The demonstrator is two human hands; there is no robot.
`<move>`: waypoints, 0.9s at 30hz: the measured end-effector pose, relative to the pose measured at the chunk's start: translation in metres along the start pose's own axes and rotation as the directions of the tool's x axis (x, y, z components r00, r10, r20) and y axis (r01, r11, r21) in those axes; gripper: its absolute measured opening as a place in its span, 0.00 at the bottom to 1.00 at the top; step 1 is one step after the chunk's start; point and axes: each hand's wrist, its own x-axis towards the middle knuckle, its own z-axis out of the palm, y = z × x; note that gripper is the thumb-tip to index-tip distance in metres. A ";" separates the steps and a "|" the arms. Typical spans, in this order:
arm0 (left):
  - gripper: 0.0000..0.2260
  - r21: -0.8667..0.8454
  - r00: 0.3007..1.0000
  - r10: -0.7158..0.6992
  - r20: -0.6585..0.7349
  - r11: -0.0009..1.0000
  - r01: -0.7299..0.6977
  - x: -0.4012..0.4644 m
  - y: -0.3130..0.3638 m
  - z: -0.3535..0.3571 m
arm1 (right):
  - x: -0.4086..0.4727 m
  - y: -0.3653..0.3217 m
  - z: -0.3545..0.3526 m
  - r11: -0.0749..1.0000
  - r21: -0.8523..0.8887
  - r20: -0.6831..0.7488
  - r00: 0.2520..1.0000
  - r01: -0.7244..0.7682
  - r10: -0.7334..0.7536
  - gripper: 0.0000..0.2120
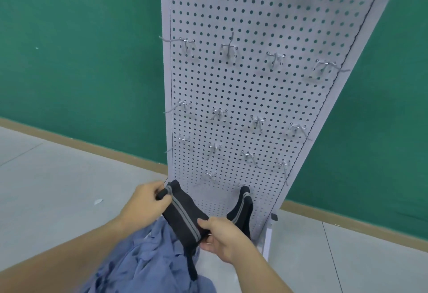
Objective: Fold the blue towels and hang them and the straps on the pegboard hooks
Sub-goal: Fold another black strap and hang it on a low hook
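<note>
A dark grey strap (183,216) with two lighter stripes is stretched between my hands in front of the bottom of the white pegboard (254,88). My left hand (146,202) pinches its upper end near the board's lower left corner. My right hand (220,237) grips its lower end. A second dark striped strap (242,209) hangs from a low hook on the board, just right of my hands. Crumpled blue towels (148,260) lie draped over my left forearm. Several rows of metal hooks (218,113) stick out of the board with nothing on them.
The pegboard stands on a white foot (267,244) against a green wall (76,56) with a tan skirting. Grey floor tiles spread to the left and right. A small white scrap (98,201) lies on the floor at the left.
</note>
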 end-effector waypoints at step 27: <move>0.13 0.036 0.998 0.000 0.058 0.999 -0.002 0.022 0.019 0.056 | 0.039 -0.002 -0.032 0.997 -0.070 -0.088 0.996 -0.033 0.027 0.07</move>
